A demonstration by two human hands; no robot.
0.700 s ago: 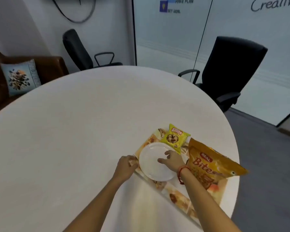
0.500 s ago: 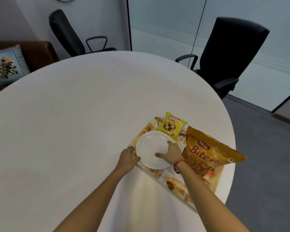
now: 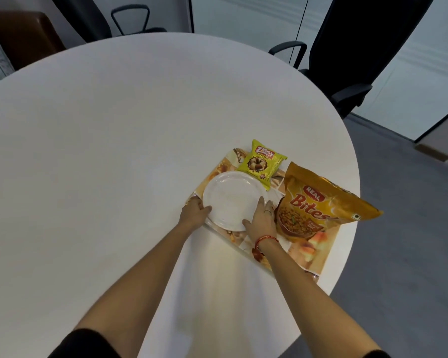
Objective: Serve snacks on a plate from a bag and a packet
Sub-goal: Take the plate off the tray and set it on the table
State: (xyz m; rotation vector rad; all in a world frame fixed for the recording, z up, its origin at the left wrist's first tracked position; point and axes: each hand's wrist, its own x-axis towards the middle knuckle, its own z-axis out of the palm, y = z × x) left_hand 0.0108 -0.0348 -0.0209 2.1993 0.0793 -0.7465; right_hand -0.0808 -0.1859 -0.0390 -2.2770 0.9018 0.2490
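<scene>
A white plate (image 3: pixel 230 197) lies on a printed placemat (image 3: pixel 318 257) near the table's right edge. My left hand (image 3: pixel 193 214) grips the plate's left rim, thumb on top. My right hand (image 3: pixel 260 219) rests on the plate's near-right rim with fingers spread flat over it. A small yellow-green snack packet (image 3: pixel 261 164) lies just beyond the plate, its corner overlapping the rim. A large orange "Bites" bag (image 3: pixel 318 202) stands to the right of the plate, touching my right hand's side.
The round white table (image 3: pixel 101 151) spreads wide to the left. Its curved edge runs close behind and right of the bag. Black office chairs (image 3: pixel 360 47) stand beyond the table; a brown sofa (image 3: pixel 23 34) is at far left.
The view has tilted down and closer. My left hand moved from the mat's edge onto the plate's left rim; my right hand slid from the plate's middle to its near-right rim.
</scene>
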